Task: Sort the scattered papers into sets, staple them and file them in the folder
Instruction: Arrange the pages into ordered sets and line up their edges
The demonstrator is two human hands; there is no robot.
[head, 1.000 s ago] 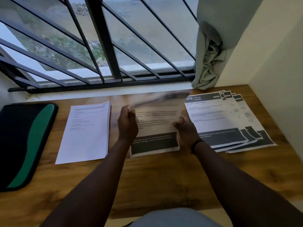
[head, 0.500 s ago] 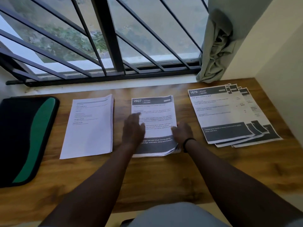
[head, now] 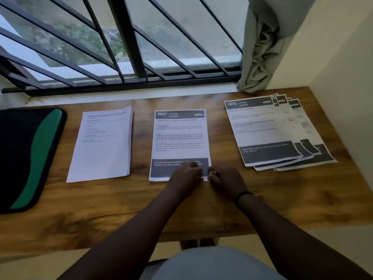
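My left hand (head: 186, 174) and right hand (head: 223, 177) blur together over the near right corner of the 2937 stack (head: 179, 142), so I cannot tell their grip, on a wooden tabletop (head: 201, 209) below a barred window (head: 125, 47), the stack's long axis pointing toward the window.

Matt paper stacks (head: 180, 138) on glossy wood table (head: 201, 209).

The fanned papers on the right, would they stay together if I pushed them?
Probably not. The fanned papers lie loose and already slipped apart, with no staple visible, so they would likely slide further on the smooth wooden table. Lifted, thin sheets would likely flop.
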